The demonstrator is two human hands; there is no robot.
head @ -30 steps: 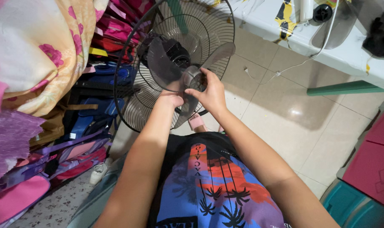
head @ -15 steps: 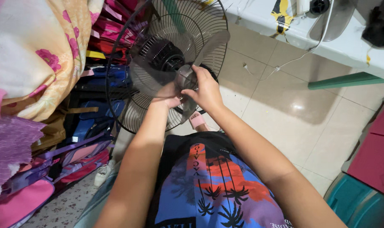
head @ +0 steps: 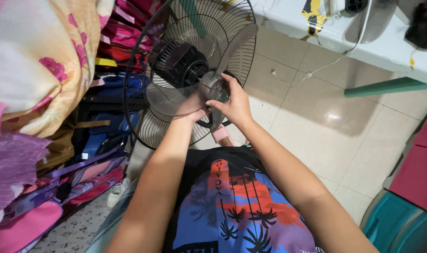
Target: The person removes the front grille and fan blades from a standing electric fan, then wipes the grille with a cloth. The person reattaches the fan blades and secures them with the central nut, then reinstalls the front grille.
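Far left: folded floral cloth in cream, pink and purple (head: 40, 65), piled over stacked bags and fabric in blue, pink and red (head: 86, 159).
Fan guard: round black wire rear grille (head: 143, 70), tilted, standing just beside the pile.
Fan motor: black ribbed housing (head: 179, 63) at the grille's centre.
Fan blades: translucent grey plastic blade set (head: 173, 98), in front of the motor and inside the grille.
Left hand: left hand (head: 192, 107) curled around the hub from below, fingers closed on the blade set.
Right hand: right hand (head: 233, 102) wrapped over the hub from the right, fingers closed on the same blade set.
Floor: glossy beige tiles (head: 316, 117), with a thin white cord (head: 326, 65) trailing across.
Upper right: white table edge (head: 387, 47) with a green leg (head: 387, 86).
Lower right: teal plastic bin (head: 401, 229).
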